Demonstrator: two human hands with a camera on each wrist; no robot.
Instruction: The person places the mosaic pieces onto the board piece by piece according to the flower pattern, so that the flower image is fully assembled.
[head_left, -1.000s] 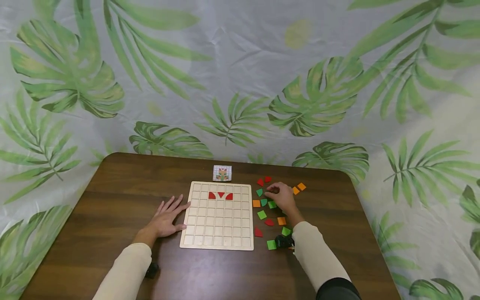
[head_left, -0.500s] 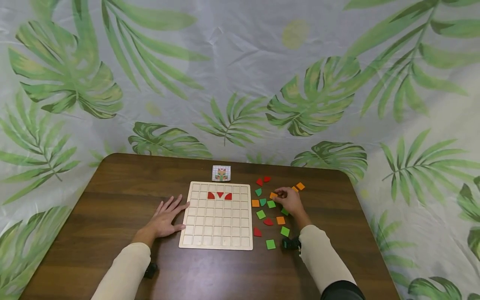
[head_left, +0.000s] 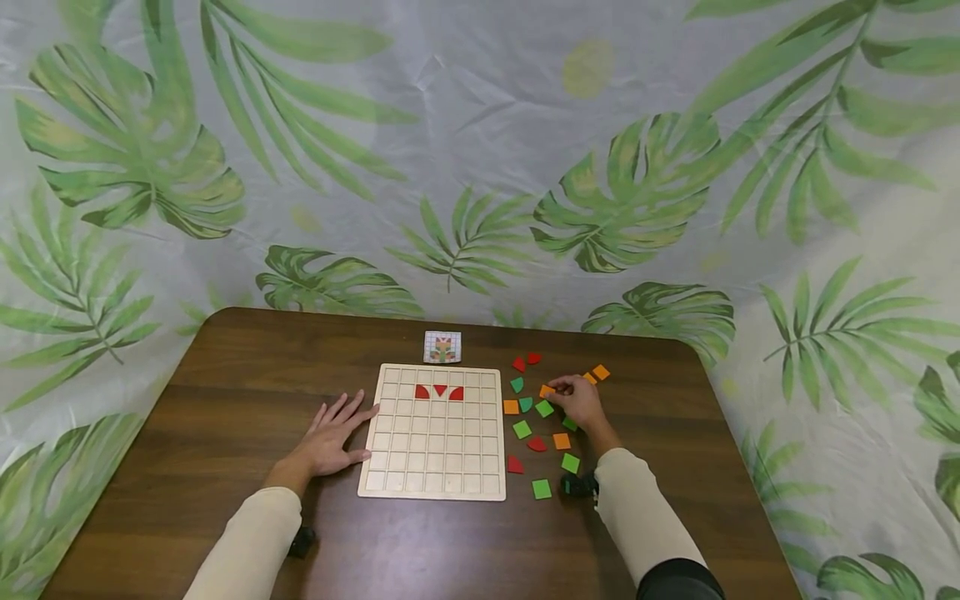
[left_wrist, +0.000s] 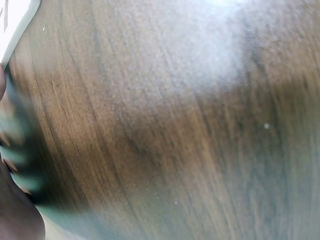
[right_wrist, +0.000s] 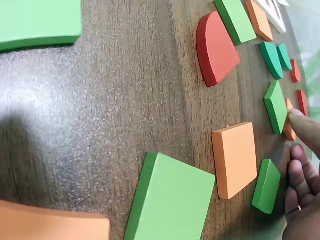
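In the head view, my left hand (head_left: 330, 437) lies with spread fingers on the table, its thumb and index fingertip at the left edge of the wooden grid board (head_left: 431, 479). Two red quarter-circle tiles and a red triangle tile (head_left: 440, 390) sit in a row near the board's top. Right of the board, my right hand (head_left: 581, 402) pinches an orange square tile (head_left: 547, 391) among the loose pieces. The right wrist view has the thumb on that orange tile (right_wrist: 289, 131), right beside a green square tile (right_wrist: 276, 107). Part of the left hand (left_wrist: 17, 210) edges into the left wrist view.
A small pattern card (head_left: 442, 347) lies beyond the board. Several loose tiles are scattered right of it, including a red one (head_left: 515, 464), a green square (head_left: 542, 489) and an orange square (head_left: 562, 441). A leaf-print cloth (head_left: 480, 167) hangs behind the brown table (head_left: 225, 400).
My right hand has shifted slightly right, and the orange tile at its fingertips has come into sight. The green tile just below it has turned a little. My left hand stays put.
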